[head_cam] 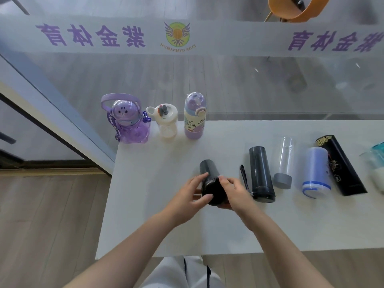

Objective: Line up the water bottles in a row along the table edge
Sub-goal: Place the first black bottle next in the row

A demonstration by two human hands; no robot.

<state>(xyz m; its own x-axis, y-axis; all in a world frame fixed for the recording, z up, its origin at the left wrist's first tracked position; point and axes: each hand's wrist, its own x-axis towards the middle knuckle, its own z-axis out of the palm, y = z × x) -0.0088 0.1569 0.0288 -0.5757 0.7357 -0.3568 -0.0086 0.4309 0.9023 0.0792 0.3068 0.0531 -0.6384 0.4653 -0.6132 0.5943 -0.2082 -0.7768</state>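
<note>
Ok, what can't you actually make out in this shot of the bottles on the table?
Head view only:
- Dark cylindrical bottle: its near end is covered by the left hand and right hand, so the cap is hidden.
- Teal-lidded clear bottle: cut off by the right frame edge.
- Black printed bottle: gold lettering too small to read.
- Orange chair: cropped by the top edge.

Bright even daylight, soft shadows, slight blur, fisheye warp at edges.
</note>
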